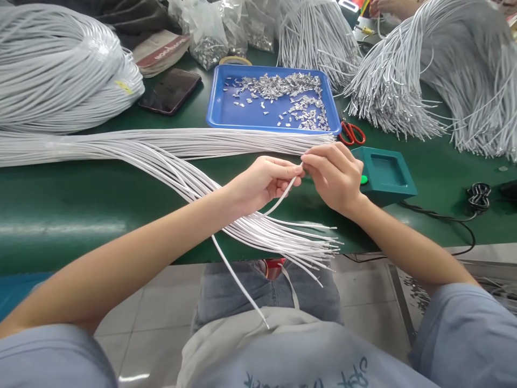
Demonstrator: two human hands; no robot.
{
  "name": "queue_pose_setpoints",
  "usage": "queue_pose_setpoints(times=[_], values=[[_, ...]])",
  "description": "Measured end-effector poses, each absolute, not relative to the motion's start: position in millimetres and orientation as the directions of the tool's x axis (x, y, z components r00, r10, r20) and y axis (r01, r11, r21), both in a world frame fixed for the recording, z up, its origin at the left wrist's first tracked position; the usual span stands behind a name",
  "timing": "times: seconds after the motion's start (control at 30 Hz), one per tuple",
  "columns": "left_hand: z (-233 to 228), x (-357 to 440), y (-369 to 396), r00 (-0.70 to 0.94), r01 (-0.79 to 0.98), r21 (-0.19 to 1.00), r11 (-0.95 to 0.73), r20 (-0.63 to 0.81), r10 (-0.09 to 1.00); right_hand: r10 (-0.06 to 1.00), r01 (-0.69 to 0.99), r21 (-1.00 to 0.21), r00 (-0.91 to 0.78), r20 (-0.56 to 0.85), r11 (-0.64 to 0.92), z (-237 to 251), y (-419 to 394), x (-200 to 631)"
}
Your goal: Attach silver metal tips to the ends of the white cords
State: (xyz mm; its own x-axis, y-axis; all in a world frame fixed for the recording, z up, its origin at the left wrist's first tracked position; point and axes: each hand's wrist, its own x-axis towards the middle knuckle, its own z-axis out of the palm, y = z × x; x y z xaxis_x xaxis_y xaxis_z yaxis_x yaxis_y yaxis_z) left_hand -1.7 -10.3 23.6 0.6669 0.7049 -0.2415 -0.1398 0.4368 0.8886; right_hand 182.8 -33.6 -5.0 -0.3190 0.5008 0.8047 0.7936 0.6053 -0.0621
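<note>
My left hand (264,180) pinches a single white cord (238,283) near its upper end; the rest of the cord hangs down to my lap. My right hand (334,175) meets it at the fingertips, closed on the cord's tip; whether a small metal clip sits there I cannot tell. Under both hands a bundle of white cords (194,178) fans over the front edge of the green table (81,210). Behind my hands stands a blue tray (226,110) scattered with small silver metal clips (291,91).
A teal box with a green button (385,175) sits right of my right hand, its black cable (448,218) trailing off. Red scissors (352,133), a dark phone (170,90), bags of clips (210,37) and big white cord bundles (60,70) (444,70) fill the back.
</note>
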Motion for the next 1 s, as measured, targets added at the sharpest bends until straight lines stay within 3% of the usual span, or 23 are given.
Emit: queue_pose_setpoints(times=[0.23, 0.3, 0.33, 0.4, 0.47, 0.53, 0.57, 0.63, 0.7, 0.73, 0.77, 0.8, 0.87, 0.93, 1.0], values=[[29.5, -2.4, -12.8, 0.676, -0.127, 0.859, 0.496, -0.291, 0.677, 0.371, 0.770, -0.006, -0.301, 0.878, 0.638, -3.3, -36.2, 180.2], [27.7, -1.5, -13.3, 0.655, -0.095, 0.915, 0.392, -0.239, 0.717, 0.424, 0.744, -0.117, -0.237, 0.874, 0.658, 0.5, -37.5, 176.4], [25.9, -1.2, -13.3, 0.634, -0.064, 0.958, 0.281, -0.178, 0.752, 0.508, 0.709, -0.247, -0.180, 0.843, 0.661, 3.5, -39.0, 174.1], [20.5, -1.4, -12.4, 0.554, 0.038, 0.996, -0.085, 0.049, 0.831, 0.761, 0.538, -0.622, -0.058, 0.646, 0.569, 11.5, -43.8, 169.5], [14.1, -2.6, -10.5, 0.478, 0.176, 0.846, -0.504, 0.375, 0.795, 0.962, 0.250, -0.929, -0.043, 0.270, 0.272, 21.0, -50.1, 165.5], [9.0, -4.1, -9.3, 0.449, 0.256, 0.606, -0.753, 0.615, 0.648, 0.986, 0.019, -0.999, -0.157, -0.048, -0.046, 29.9, -55.7, 162.8], [7.4, -4.5, -9.4, 0.442, 0.260, 0.532, -0.805, 0.676, 0.590, 0.970, -0.025, -0.991, -0.212, -0.121, -0.129, 33.7, -57.5, 162.3], [6.2, -3.6, -11.2, 0.418, 0.216, 0.545, -0.810, 0.698, 0.581, 0.977, 0.056, -0.997, -0.206, -0.060, -0.050, 39.7, -58.1, 163.8], [5.3, -0.7, -13.5, 0.400, 0.134, 0.706, -0.695, 0.603, 0.690, 0.975, 0.386, -0.896, -0.089, 0.201, 0.220, 44.3, -54.7, 169.8], [4.2, 1.3, -14.0, 0.406, 0.093, 0.791, -0.604, 0.524, 0.749, 0.940, 0.600, -0.741, -0.054, 0.338, 0.301, 46.4, -52.1, 174.7], [2.3, 3.3, -13.7, 0.421, 0.062, 0.859, -0.507, 0.439, 0.794, 0.911, 0.781, -0.553, -0.047, 0.409, 0.289, 48.2, -49.3, 180.5], [-0.2, 5.3, -12.5, 0.439, 0.045, 0.906, -0.422, 0.361, 0.823, 0.916, 0.895, -0.382, -0.069, 0.395, 0.231, 49.6, -46.8, 187.0], [-6.8, 8.5, -7.8, 0.477, 0.050, 0.953, -0.300, 0.241, 0.845, 0.965, 0.978, -0.120, -0.142, 0.220, 0.172, 50.7, -43.3, 199.9], [-13.6, 10.4, -2.1, 0.511, 0.077, 0.971, -0.225, 0.156, 0.845, 0.984, 0.985, 0.045, -0.170, 0.043, 0.168, 48.9, -41.9, 209.7], [-18.5, 11.4, 2.6, 0.534, 0.097, 0.976, -0.193, 0.113, 0.838, 0.985, 0.973, 0.154, -0.168, -0.037, 0.171, 45.6, -41.8, 214.6]])
